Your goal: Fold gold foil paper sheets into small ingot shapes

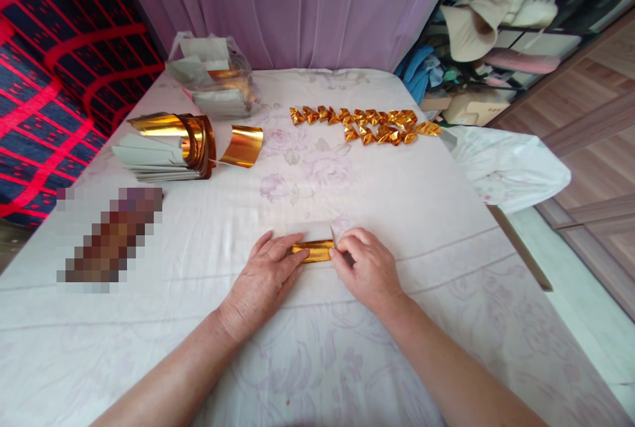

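Both our forearms are reaching in from six o'clock, converging toward the middle of the white flowered cloth. Our left hand is lying palm down, fingers stretched long and close together, their tips pressing on the left end of a gold paper strip. Our right hand is curling in from the other side, fingers bent and bunched narrow, pinching the strip's right end against the cloth. That strip is lying flat between the two hands, just past the fingertips toward twelve o'clock, with its white backing showing along the far edge.

At ten o'clock we are seeing a stack of gold sheets, curling upward, and one loose curled sheet just beside it. Farther off, a clear bag of paper is sitting. At one o'clock a row of folded gold pieces is lying. We are finding no readable writing anywhere.
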`<state>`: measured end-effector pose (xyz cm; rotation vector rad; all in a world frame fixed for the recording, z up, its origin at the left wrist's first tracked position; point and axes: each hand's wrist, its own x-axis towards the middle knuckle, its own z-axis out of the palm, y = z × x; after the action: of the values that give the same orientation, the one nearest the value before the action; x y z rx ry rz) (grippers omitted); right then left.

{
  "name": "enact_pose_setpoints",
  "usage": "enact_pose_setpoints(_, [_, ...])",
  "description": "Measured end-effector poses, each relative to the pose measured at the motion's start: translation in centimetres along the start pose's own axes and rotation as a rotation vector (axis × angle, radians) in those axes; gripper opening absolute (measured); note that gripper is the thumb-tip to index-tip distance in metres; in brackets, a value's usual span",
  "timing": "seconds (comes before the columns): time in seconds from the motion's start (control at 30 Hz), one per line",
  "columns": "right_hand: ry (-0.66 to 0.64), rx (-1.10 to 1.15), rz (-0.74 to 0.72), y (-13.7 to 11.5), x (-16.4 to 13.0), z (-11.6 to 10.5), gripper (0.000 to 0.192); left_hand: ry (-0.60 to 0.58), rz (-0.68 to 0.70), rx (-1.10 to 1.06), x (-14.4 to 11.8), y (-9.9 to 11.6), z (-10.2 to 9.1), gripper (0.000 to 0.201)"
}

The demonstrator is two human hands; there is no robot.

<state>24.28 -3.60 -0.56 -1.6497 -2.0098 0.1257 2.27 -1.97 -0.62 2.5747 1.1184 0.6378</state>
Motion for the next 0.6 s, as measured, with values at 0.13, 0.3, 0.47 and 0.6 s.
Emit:
enact_pose_setpoints(0.13, [0.007,-0.022,0.001,0.01,-0.01,0.03,0.008,-0.008,0.016,0.025,-0.01,-0.06,0.01,0.028])
enact_pose_setpoints(0.3, [0.02,0.026,-0.076,0.05,-0.15,0.06,0.012,-0.025,0.04,0.055,0.03,-0.07,-0.12,0.029])
enact_pose_setpoints(0.47, [0.009,0.014,-0.139,0.02,-0.14,0.11,0.016,-0.032,0.032,0.068,0.02,0.04,-0.13,0.03])
enact_pose_setpoints(0.6, [-0.042,-0.024,-0.117,-0.43,0.05,-0.04,0.009,-0.031,0.041,0.124,-0.04,0.13,-0.04,0.029])
